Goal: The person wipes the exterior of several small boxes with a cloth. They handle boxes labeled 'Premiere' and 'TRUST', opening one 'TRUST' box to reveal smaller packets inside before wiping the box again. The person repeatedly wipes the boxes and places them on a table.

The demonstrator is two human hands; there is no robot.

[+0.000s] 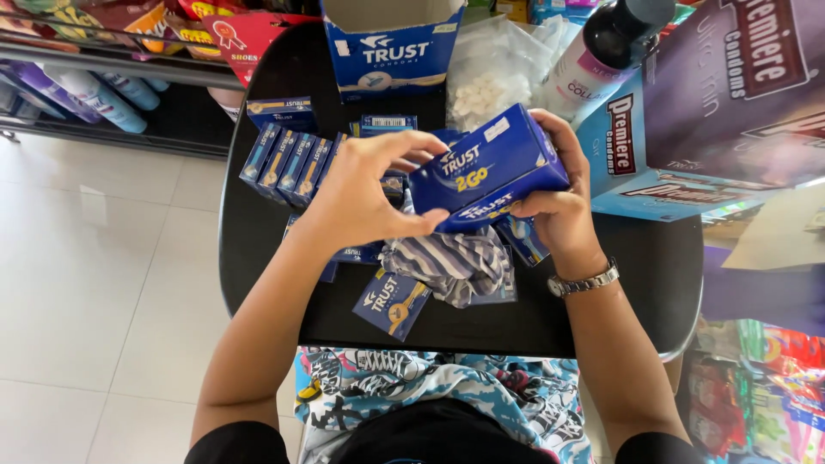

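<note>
A dark blue rectangular carton (487,166) is held above the middle of a round black bench (258,232), tilted so that its right end is raised. The left hand (361,193) is closed on the carton's near left corner, thumb below and fingers curled over the top edge, so the grip is clamped on the carton. The right hand (559,202) is wrapped around the carton's right end, its grip likewise clamped on it; a metal wristwatch (584,281) is worn on that wrist.

Directly beneath the carton a striped grey-and-white cloth (455,262) is bunched on the bench. A row of small blue boxes (284,163) is stood side by side to the left of the left hand, and a single flat blue packet (393,302) is laid near the front edge (a gold emblem is printed on it). An open-topped blue and white case (391,47) is set at the far side of the bench, with a clear bag of white pieces (491,73) just to its right. A dark-capped bottle (601,51) is seen leaning beyond the right hand, beside a large purple and light-blue display box (713,112). White tiled floor (94,283) is visible on the left.
</note>
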